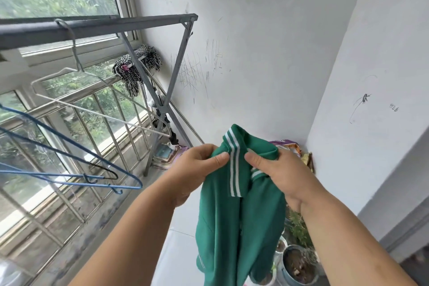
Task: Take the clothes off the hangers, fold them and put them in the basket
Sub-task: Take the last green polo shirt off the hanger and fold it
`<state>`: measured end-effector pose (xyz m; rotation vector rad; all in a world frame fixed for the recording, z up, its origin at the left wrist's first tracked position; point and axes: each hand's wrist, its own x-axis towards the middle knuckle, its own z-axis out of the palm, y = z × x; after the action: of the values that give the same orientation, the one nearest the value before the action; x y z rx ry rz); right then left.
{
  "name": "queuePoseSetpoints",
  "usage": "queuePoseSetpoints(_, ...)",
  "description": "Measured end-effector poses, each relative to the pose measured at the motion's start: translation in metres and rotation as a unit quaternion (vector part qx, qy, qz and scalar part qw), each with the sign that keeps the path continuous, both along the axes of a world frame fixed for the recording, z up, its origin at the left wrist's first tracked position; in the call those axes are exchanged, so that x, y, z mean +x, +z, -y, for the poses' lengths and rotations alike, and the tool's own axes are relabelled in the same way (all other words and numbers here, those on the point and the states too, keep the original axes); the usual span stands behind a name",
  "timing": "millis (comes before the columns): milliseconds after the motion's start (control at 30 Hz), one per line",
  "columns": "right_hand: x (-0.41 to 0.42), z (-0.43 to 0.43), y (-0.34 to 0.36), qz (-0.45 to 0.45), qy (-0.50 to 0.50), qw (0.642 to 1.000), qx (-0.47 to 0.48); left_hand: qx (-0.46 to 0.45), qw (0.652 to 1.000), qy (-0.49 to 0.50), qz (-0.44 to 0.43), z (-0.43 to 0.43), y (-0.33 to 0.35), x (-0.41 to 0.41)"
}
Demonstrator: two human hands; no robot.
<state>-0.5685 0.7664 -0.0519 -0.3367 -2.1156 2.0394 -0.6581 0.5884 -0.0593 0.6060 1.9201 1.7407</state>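
Observation:
A green polo shirt (pixel 227 223) with a white-striped collar hangs down in front of me, off any hanger. My left hand (pixel 197 167) pinches it at the collar's left side, and my right hand (pixel 276 169) grips the collar's right side. A bare white hanger (pixel 92 109) hangs from the grey drying rack bar (pixel 92 28). Two bare blue hangers (pixel 69 165) hang lower at the left. No basket is in view.
The rack's grey legs (pixel 171 86) stand by the white wall. A black-and-white mop head (pixel 137 65) leans in the corner by the barred window (pixel 69 146). Potted plants (pixel 297 260) sit on the floor at lower right, below the shirt.

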Motion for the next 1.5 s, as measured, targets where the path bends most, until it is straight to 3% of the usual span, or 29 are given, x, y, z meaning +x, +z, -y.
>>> queuePoseSetpoints(133, 0.001, -0.018, 0.001, 0.013, -0.041, 0.997, -0.06, 0.087, 0.991, 0.084, 0.056, 0.012, 0.001, -0.006)
queuePoseSetpoints(433, 0.004, -0.016, 0.003, 0.015, -0.024, 0.959, -0.281, 0.058, 0.987, 0.145, 0.025, 0.01, 0.003, -0.001)
queuePoseSetpoints(633, 0.002, -0.009, 0.009, 0.046, -0.031, 0.938, -0.343, 0.059, 0.989, 0.134, 0.024, 0.01, 0.009, 0.003)
queuePoseSetpoints(700, -0.001, -0.006, 0.011, 0.043, -0.036, 0.936, -0.349, 0.023, 0.991, 0.131, -0.01, 0.009, 0.009, 0.003)
queuePoseSetpoints(800, -0.004, 0.002, 0.019, 0.059, -0.034, 0.928, -0.366, -0.062, 0.98, 0.135, -0.134, 0.008, 0.007, 0.007)
queuePoseSetpoints(867, -0.007, 0.008, 0.026, 0.082, -0.028, 0.926, -0.367, -0.059, 0.961, 0.13, -0.238, 0.009, 0.007, 0.013)
queuePoseSetpoints(933, -0.01, 0.012, 0.028, 0.097, -0.025, 0.925, -0.366, -0.041, 0.953, 0.086, -0.287, 0.011, 0.009, 0.02)
queuePoseSetpoints(1033, -0.015, 0.012, 0.026, 0.112, -0.034, 0.919, -0.375, -0.103, 0.967, -0.024, -0.231, 0.01, 0.008, 0.026)
queuePoseSetpoints(1167, -0.02, 0.007, 0.027, 0.109, -0.026, 0.925, -0.362, -0.199, 0.949, -0.139, -0.2, 0.005, -0.01, 0.026)
queuePoseSetpoints(1267, -0.023, 0.004, 0.024, 0.111, -0.011, 0.93, -0.35, -0.181, 0.965, -0.104, -0.161, -0.004, -0.017, 0.031)
queuePoseSetpoints(1400, -0.022, -0.004, 0.013, 0.04, -0.066, 0.943, -0.325, -0.121, 0.992, -0.007, -0.03, -0.015, -0.022, 0.034)
queuePoseSetpoints(1433, -0.022, -0.006, 0.007, 0.033, -0.09, 0.96, -0.264, -0.096, 0.995, 0.012, 0.008, -0.016, -0.023, 0.033)
queuePoseSetpoints(1500, -0.021, -0.005, -0.008, 0.058, -0.135, 0.989, -0.032, -0.041, 0.995, 0.04, 0.077, -0.018, -0.023, 0.031)
